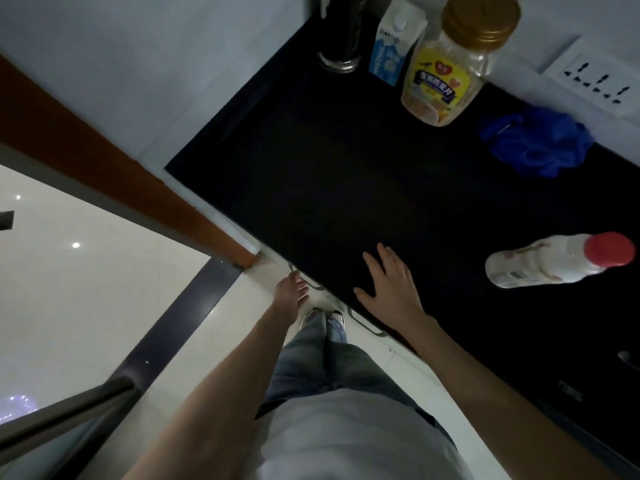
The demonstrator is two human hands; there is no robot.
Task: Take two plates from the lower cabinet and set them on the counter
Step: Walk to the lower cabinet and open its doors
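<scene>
No plates are in view. The black counter (346, 174) fills the upper right. My right hand (388, 289) lies flat on its near edge, fingers spread, holding nothing. Below the counter edge, my left hand (292, 291) hangs down at a metal handle (317, 287) of the lower cabinet front. Its fingertips are at the handle, but whether they grip it does not show. A second metal handle (367, 323) runs further right along the same front. The inside of the cabinet is hidden.
On the counter stand a gold-lidded jar (450, 74), a milk carton (391, 43), a dark metal cylinder (339, 32), a blue cloth (536, 143) and a white red-capped bottle (554, 261) lying down. A brown door frame (104, 161) is left. My legs and shoes (322, 320) stand on the pale floor.
</scene>
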